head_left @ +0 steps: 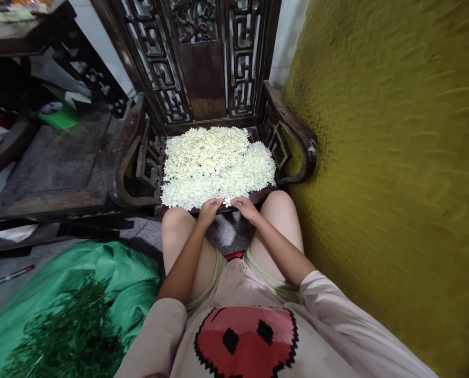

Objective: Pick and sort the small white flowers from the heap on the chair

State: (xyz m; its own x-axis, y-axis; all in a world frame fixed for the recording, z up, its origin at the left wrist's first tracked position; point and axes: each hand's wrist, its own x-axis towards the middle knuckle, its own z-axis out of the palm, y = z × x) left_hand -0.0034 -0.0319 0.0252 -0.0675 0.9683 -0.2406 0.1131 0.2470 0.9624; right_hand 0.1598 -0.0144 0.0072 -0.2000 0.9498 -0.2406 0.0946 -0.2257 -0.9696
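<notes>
Yellow wall (384,173) is crowding the right side, while a dark wooden chair (200,65) is carrying a spread of white flowers (218,163) on its seat, probably keeping them within easy reach. Left hand (210,210) and right hand (245,207) are pinching narrowly at a single flower (227,202) by the chair's front edge, seemingly steadying it from both sides. Armrests (294,118) are bounding the spread; between the knees (279,202), open room is lying above the floor (229,235).
</notes>
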